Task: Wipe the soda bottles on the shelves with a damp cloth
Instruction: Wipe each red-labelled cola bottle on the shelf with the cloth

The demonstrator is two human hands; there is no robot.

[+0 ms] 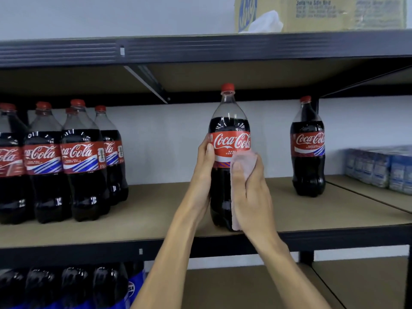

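- The bottle (229,123) stands at the shelf (156,215) front; it looks full and heavy, its smooth plastic likely slick once damp.
- The left grip (204,168) clasps its labelled waist, a sound hold.
- The right grip (254,188) clutches the soft cloth (244,162) against the label.

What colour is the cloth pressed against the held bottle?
The cloth is pale pink; head view.

A cardboard box (334,16) stands at the top shelf's (200,47) front edge, with a white wad (267,22) before it. Blue cartons (379,168) sit at the middle shelf's (156,210) right edge.
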